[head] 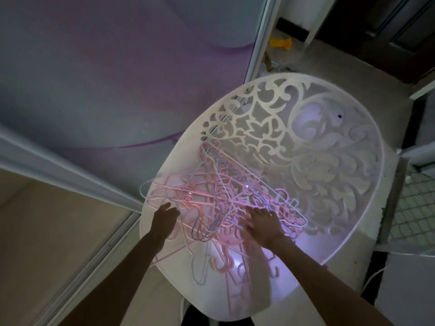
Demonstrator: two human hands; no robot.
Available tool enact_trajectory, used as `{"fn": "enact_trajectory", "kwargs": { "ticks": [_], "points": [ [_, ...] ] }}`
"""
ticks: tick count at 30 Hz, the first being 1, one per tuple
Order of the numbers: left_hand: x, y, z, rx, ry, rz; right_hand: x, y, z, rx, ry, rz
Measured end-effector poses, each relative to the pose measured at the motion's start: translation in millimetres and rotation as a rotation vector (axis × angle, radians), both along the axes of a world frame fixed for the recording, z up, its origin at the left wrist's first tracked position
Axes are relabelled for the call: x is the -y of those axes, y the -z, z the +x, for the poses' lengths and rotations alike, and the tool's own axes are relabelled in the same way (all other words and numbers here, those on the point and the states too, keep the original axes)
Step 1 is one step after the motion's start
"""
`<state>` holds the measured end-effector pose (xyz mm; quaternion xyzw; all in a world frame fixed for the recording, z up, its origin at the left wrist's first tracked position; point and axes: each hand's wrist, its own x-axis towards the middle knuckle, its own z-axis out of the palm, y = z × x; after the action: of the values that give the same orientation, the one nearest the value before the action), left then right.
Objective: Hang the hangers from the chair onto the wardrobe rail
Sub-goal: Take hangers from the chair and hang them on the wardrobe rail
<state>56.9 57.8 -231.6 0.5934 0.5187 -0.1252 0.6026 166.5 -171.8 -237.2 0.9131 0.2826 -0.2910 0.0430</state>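
A tangled heap of several pink and white hangers (211, 194) lies on the seat of a white chair (341, 184) with an ornate cut-out back. My left hand (163, 220) rests at the heap's left edge, fingers fairly straight, touching a pink hanger. My right hand (264, 223) lies flat on top of the heap's right side with fingers spread. Neither hand visibly grips a hanger. The wardrobe rail is not in view.
A sliding wardrobe door (94, 78) with a purple swirl pattern stands to the left, its track (77, 267) running along the floor. A yellow object (280, 43) lies on the floor beyond the chair. A dark door (388, 31) is at the top right.
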Motion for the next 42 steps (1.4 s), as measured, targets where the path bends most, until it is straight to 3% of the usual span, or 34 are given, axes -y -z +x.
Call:
{"fn": "enact_trajectory", "kwargs": {
  "ticks": [6, 10, 16, 19, 23, 25, 30, 35, 39, 42],
  "points": [
    [5.5, 17.1, -2.8, 0.165, -0.142, 0.087, 19.2, 9.4, 1.4, 0.026, -0.011, 0.280],
    [9.9, 8.4, 2.7, 0.248, -0.041, 0.125, 31.3, -7.3, 1.2, 0.021, 0.022, 0.438],
    [16.4, 5.0, 6.3, 0.213, 0.138, 0.238, 38.8, -27.1, 8.1, 0.115, 0.027, 0.540],
    [18.4, 5.1, 9.0, 0.161, 0.018, 0.167, 40.5, -30.4, 16.9, 0.175, 0.009, 0.522],
    [11.4, 11.9, 2.4, 0.074, 0.008, 0.026, 37.7, -41.7, 27.9, 0.234, 0.239, 0.674],
    [14.4, 6.2, 2.7, 0.130, 0.005, -0.017, 37.5, -50.5, 29.5, 0.196, 0.300, 0.733],
    [25.2, -15.6, 10.6, 0.324, 0.091, 0.025, 38.5, -70.6, 20.4, 0.192, 0.296, 0.761],
    [16.8, -17.2, 15.1, 0.264, 0.162, 0.136, 44.2, -92.0, 12.9, 0.170, 0.314, 0.751],
    [-3.6, 1.1, 1.7, 0.156, 0.006, 0.192, 55.6, -99.4, 16.4, 0.176, 0.331, 0.740],
    [-1.9, -7.9, -5.5, 0.286, -0.040, 0.146, 64.6, -105.0, 17.3, 0.178, 0.315, 0.723]
  ]
}}
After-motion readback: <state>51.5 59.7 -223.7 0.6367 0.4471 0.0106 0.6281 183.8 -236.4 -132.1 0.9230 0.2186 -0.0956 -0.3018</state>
